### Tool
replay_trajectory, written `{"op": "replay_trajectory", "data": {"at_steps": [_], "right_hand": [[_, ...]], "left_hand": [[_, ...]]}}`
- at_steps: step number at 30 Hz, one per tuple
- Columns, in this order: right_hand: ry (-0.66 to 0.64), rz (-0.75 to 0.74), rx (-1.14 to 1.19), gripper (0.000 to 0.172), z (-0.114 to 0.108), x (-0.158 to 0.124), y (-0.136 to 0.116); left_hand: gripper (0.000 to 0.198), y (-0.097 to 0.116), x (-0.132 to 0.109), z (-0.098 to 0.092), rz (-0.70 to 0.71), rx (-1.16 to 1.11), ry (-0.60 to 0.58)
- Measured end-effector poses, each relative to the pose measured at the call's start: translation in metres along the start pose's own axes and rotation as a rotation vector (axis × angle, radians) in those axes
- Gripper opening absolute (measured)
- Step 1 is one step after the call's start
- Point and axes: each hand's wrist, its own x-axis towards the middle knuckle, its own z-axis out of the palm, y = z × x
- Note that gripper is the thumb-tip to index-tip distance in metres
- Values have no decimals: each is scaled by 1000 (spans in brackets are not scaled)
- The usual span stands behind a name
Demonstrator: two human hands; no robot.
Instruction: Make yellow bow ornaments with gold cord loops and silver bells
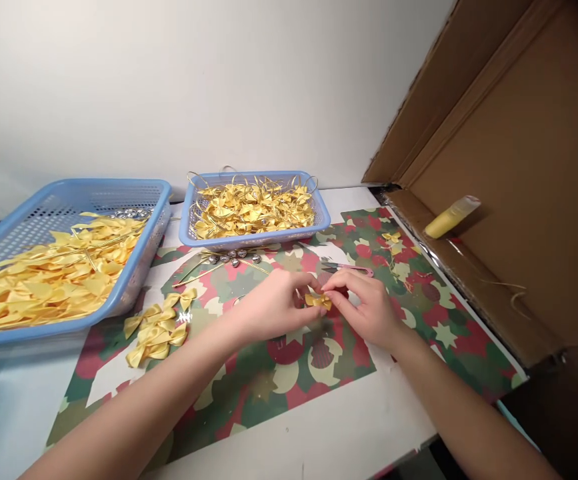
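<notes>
Landmark for all places: yellow bow (319, 301), one, small, ribbon-made, held above the desk (339, 413) between two hands.

Nearest: bare pale strip of the desk, seen on the near side of the bow. Patterned sheet (289, 393), red, green and cream, spread beneath the bow.

Left hand (281, 303): its grip is narrowed on the bow's left part, between thumb and fingers. Right hand (366, 303): its grip is pinched at the bow's right side; the exact fold taken is too small to be told.

Handling, as judged: very light, soft, smooth and somewhat slippery; easily creased if squeezed. It is best held at the knotted middle, with the loops left unpressed.

Loose bows (156, 333): a small heap, laid to the left of the bow. Larger blue basket (141, 267): placed farther left of the bow, filled with yellow ribbon pieces.

Snips (356, 270): laid just beyond the bow. Silver balls (233, 257): grouped with gold cords, beyond the bow and to its left. Tube (451, 218), part yellow: seen beyond the bow to its right, against cardboard (519, 167).

Farthest: smaller blue basket (259, 239), set well beyond the bow, heaped with yellow bows and gold cords.
</notes>
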Motion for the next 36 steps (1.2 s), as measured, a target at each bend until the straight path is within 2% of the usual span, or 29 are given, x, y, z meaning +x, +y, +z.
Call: {"op": "replay_trajectory", "data": {"at_steps": [3,5,7,9,12,14,16,19,22,25,28,31,34,35,36], "right_hand": [[57,-7,14,12,-1,0,-4],[182,-25,-23,11,-5,-1,-8],[371,-67,-71,11,-7,-2,-13],[463,-118,-94,11,-6,-4,-17],[373,-36,-117,12,2,-7,-23],[350,101,-93,12,9,-8,-26],[381,182,-31,11,12,-9,-27],[381,180,17,7,12,-9,-27],[367,205,79,10,9,-9,-23],[368,256,184,10,3,-9,-14],[344,234,190,15,-3,-8,-7],[319,185,113,16,-8,-6,-3],[283,166,47,17,-10,-4,-3],[256,153,39,17,-10,-4,-3],[219,130,37,16,-10,-4,-3]], "left_hand": [[12,0,1,9,44,-15,105],[12,-1,2,15,74,-64,182],[11,-3,2,20,107,-113,319],[10,-3,1,24,141,-125,494],[5,-2,-4,31,224,-36,661],[5,-1,-7,36,307,81,713],[7,-2,-8,40,393,182,736],[8,-3,-9,44,457,219,738],[14,-2,-8,42,421,126,696],[24,-2,-6,34,224,17,648],[31,-7,-2,23,-21,-39,526],[35,-13,2,11,-121,-50,405],[37,-12,0,1,-129,104,218],[34,-9,-1,-1,-87,175,211],[29,-7,-3,-3,-28,235,253]]}}
